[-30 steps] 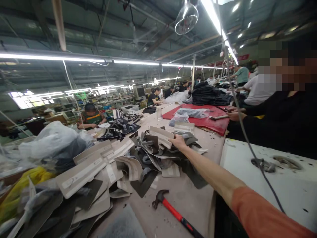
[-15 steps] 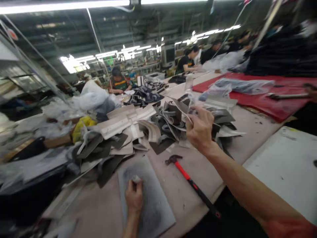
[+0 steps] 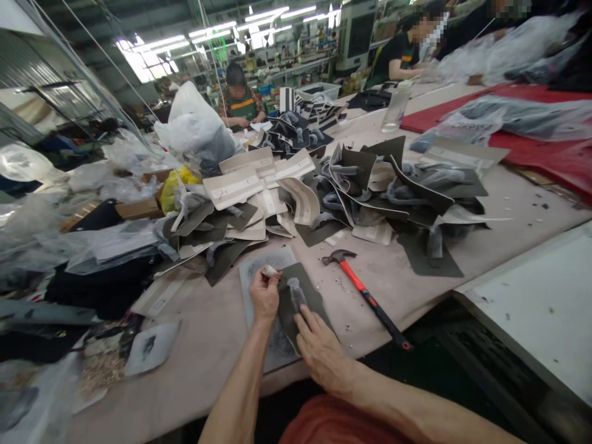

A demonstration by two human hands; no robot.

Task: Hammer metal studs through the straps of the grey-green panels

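My left hand (image 3: pixel 264 297) is closed around a small whitish piece (image 3: pixel 270 271), its exact kind unclear, above the left edge of a dark grey-green panel (image 3: pixel 287 322). The panel has a handle-like strip wrapped in clear film (image 3: pixel 296 293) on it and overlaps a smudged grey board (image 3: pixel 248 277). From the near side, my right hand (image 3: pixel 320 345) grips the panel, its fingers by the lower end of the wrapped strip and the thumb hidden. To the right of the board lies a claw hammer (image 3: pixel 358 283) with a red and black handle.
Behind the board is a loose heap of similar panels (image 3: pixel 374 185), some pale side up. White and yellow plastic bags (image 3: pixel 194 126) stand at the left. A clear bottle (image 3: pixel 396 108) and red sheeting (image 3: pixel 462 102) are farther back. Two co-workers sit across the table.
My right hand has come from the heap down to the board, bringing a panel with it. The left hand still holds the small whitish piece. The view has tilted down.
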